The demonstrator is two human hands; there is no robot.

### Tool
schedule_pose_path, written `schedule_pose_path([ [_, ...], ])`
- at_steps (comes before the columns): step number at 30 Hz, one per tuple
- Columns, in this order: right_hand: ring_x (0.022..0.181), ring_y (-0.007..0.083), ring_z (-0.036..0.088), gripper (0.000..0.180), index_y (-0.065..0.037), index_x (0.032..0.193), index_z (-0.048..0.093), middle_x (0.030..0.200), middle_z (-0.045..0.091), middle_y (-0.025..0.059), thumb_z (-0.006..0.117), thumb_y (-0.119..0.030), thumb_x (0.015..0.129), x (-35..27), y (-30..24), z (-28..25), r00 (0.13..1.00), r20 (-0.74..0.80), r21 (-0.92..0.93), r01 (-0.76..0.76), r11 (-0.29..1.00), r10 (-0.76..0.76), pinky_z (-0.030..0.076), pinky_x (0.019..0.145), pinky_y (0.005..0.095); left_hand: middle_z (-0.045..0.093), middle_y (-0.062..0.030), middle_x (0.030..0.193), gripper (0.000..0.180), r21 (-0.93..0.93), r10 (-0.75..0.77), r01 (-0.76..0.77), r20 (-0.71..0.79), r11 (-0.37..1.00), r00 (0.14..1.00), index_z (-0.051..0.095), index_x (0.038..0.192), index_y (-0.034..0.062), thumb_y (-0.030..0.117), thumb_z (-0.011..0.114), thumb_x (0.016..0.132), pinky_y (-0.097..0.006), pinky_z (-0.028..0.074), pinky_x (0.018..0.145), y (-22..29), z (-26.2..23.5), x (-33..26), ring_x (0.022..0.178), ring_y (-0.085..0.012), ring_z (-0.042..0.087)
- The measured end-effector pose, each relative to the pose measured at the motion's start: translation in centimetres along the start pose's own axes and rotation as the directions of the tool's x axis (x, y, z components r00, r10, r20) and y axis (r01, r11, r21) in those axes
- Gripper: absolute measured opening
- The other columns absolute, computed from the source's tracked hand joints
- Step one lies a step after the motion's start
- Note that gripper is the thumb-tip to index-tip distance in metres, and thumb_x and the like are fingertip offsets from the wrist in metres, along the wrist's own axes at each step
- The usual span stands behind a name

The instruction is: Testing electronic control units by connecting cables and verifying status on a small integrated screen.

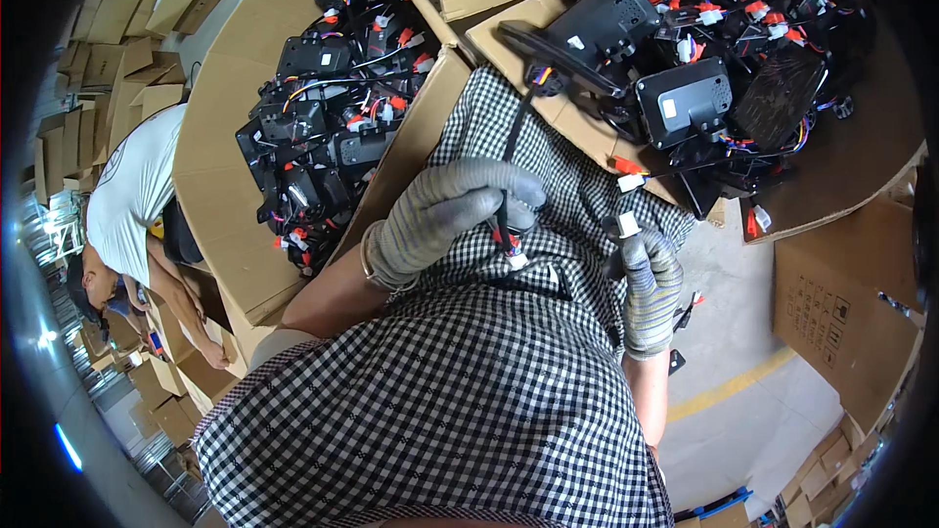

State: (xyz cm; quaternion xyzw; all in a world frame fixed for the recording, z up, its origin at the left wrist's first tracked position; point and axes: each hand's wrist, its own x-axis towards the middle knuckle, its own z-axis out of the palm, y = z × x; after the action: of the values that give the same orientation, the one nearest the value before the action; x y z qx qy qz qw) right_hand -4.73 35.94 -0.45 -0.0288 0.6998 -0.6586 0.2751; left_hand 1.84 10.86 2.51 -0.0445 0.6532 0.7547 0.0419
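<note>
Co-worker: a person in a white shirt (127,191) bent low at the far left, well apart from the grip, among flattened cardboard boxes (117,15).

Left carton: an open cardboard box (220,152) stood just left of the gripping hand, filled with black housings and orange-tagged wire looms (328,108); its near flap lay close beside the wrist.

Left hand: the grey-gloved left hand (445,215) was curled shut around a thin black cable (511,152), fingers wrapped over it near its lower end.

Cable: it ran up from the grip, across the checked shirt (469,391), to a black unit (558,54) resting at the edge of the heap above; below the grip a small white connector with red marks (514,256) hung just under the fingers.

Right hand: the grey-gloved right hand (650,284) sat to the right of the grip, apart from it, pinching a small white plug (628,225) at the fingertips; its fingers were closed narrowly on that plug.

Heap: up and right of both hands, a cardboard tray (841,176) bore a tangle of black display units (685,103) and orange-and-white connectors, crowding the cable's upper end.

Floor: a yellow line (729,386) crossed the grey concrete below the right hand, with brown cartons (841,318) further right.
</note>
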Motion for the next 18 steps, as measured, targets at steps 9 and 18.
schedule_pose_path([
  [9, 0.086, 0.0131, 0.056, 0.025, -0.001, 0.088, 0.061, 0.092, 0.062, 0.0073, 0.056, -0.026, 0.092, -0.9, -0.4, 1.8, 0.994, 0.102, 0.081, 0.035, 0.996, -0.043, 0.044, 0.079, 0.0279, 0.059, -0.0098, 0.109, 0.013, 0.984, -0.078, -0.008, 0.022, 0.18, 0.997, 0.07, 0.083, 0.0159, 0.02, 0.07, 0.071, -0.035, 0.046, 0.08, -0.4, 2.6, -0.7, 0.092, -0.0247, 0.058],
  [18, 0.055, 0.007, 0.05, 0.027, -0.001, 0.086, 0.063, 0.067, 0.06, 0.002, 0.057, -0.027, 0.091, -3.4, -3.9, 1.3, 1.0, -0.004, 0.127, -0.005, 0.992, 0.005, 0.04, 0.055, 0.0224, 0.063, -0.0075, 0.099, 0.05, 0.672, 0.436, -0.701, 0.572, 0.237, 0.695, 0.055, 0.12, 0.0108, 0.021, 0.066, 0.073, -0.037, 0.05, 0.075, -0.8, 2.1, 0.2, 0.083, -0.024, 0.062],
])
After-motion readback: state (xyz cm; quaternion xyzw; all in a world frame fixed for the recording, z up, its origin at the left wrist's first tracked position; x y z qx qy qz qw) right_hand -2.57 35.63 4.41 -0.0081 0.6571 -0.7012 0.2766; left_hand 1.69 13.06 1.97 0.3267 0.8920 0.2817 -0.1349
